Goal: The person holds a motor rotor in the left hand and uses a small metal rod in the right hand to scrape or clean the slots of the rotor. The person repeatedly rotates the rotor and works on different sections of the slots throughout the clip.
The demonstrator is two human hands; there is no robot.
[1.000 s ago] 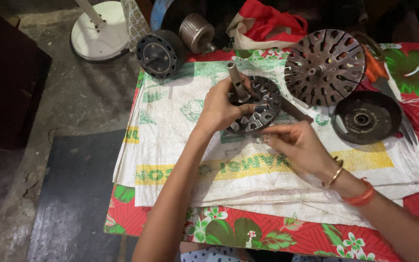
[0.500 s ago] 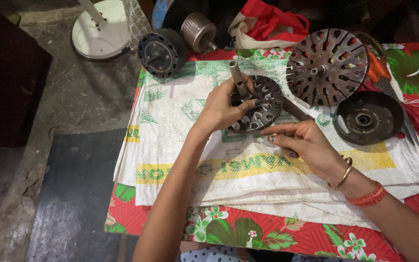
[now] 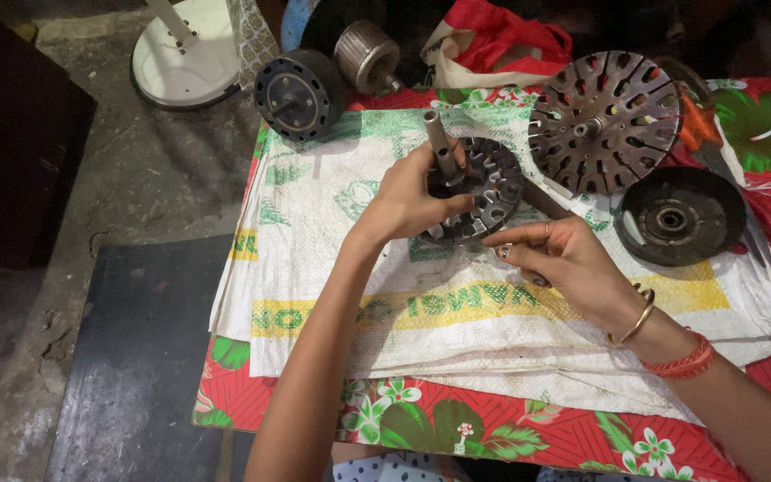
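Both hands meet over a slotted motor stator (image 3: 479,192), a dark round core with a ring of slots and a metal shaft (image 3: 439,143) standing up out of its middle. Her left hand (image 3: 408,201) is closed around the stator's near-left edge, thumb laid across its face just beside the shaft, apparently to hold the core tilted and steady above the cloth. Her right hand (image 3: 559,259) comes in from the lower right with fingers loosely curled and the forefinger stretched out to touch the stator's lower rim; it grips nothing that can be seen, though whether something small is pinched under the curled fingers cannot be told. The stator sits at the middle of a white woven sack (image 3: 332,232) spread over a red floral cloth (image 3: 493,437), which seems laid out to keep parts together and clean. Just to the right lie a large slotted rotor disc (image 3: 604,120) and, nearer, a shallow dark end cover (image 3: 680,214), both set flat within reach. Beyond the sack's far-left corner stand a black drum-shaped motor housing (image 3: 299,94) and a ribbed metal cylinder (image 3: 366,55). A white round fan base (image 3: 187,62) rests on the concrete floor (image 3: 118,178), well apart
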